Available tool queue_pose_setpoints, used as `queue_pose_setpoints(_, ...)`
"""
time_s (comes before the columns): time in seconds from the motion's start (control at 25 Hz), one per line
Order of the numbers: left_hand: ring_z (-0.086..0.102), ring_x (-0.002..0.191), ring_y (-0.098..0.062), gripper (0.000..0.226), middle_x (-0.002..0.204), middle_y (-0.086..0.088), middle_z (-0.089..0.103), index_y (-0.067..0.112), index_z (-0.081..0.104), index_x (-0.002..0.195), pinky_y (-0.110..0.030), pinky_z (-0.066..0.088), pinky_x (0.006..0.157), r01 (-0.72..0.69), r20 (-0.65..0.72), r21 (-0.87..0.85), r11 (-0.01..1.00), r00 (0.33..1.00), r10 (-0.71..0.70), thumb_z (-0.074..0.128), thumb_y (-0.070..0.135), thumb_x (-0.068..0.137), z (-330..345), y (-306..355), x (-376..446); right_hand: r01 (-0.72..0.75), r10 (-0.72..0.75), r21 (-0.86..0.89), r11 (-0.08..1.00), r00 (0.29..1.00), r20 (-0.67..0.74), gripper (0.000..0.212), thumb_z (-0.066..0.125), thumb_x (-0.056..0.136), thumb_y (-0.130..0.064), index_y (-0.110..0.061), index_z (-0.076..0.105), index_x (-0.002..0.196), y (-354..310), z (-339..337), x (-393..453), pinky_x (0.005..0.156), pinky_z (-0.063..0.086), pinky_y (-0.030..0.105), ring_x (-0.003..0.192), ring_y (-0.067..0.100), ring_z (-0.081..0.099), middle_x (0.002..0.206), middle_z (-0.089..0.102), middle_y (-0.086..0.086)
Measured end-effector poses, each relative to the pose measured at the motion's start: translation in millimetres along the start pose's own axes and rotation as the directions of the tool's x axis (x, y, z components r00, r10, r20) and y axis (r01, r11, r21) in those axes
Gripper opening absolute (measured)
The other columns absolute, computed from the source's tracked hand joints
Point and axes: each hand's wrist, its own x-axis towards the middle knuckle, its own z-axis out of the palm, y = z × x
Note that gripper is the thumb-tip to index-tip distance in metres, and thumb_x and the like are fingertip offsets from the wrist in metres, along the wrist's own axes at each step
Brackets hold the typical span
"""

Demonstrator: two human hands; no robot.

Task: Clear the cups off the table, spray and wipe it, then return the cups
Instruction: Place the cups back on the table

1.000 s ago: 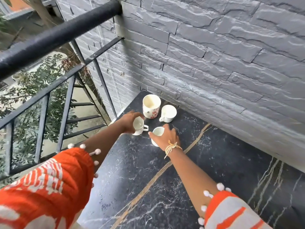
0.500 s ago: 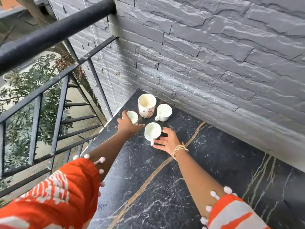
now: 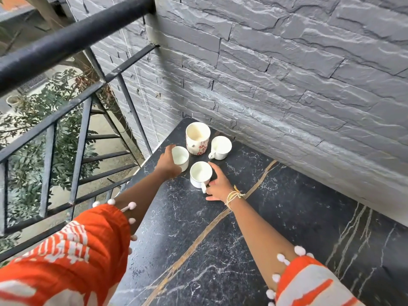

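- The black marble table carries white veins and a brownish-gold streak running diagonally across its top; its far edge meets a grey stone wall.
- Four cups stand upright in a cluster at its far left corner.
- A tall mug with red flower print stands farthest back.
- A small white cup sits just right of it, handle toward the camera-left.
- A small white cup at the left edge stands near the table's rim.
- The nearest white cup stands with its handle pointing toward the viewer.

Home balcony: black metal railing, grey stone-clad wall, marble table.
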Motion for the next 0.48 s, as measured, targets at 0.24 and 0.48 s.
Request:
queue_pose_setpoints(0.24,0.053,0.115,-0.036,0.088,0.135,-0.018,0.048,0.026,0.021,0.148,-0.041,0.051,0.090,-0.054,0.040,0.000,0.999,0.998,0.054,0.061,0.001,0.073,-1.7,-3.7,1.5,0.166,-0.171,-0.252,0.953,0.985,0.002,0.085,0.076,0.074,-0.002,-0.036,0.037,0.142,-0.9,-16.9,0.3,0.061,0.054,0.023,0.099,0.018,0.056,0.108,0.055,-0.001)
queue_pose_setpoints(0.48,0.053,0.118,-0.038,0.088,0.138,-0.012,0.049,0.030,0.022,0.148,-0.046,0.045,0.100,-0.085,0.001,-0.040,0.996,0.996,0.085,0.067,0.010,0.076,2.3,-9.6,-1.4,0.253,-0.315,-0.428,0.867,0.946,-0.078,0.069,0.086,0.062,-0.020,-0.026,0.057,0.124,-1.6,-7.2,4.7,0.091,0.053,0.033,0.102,0.015,0.062,0.114,0.068,-0.003)
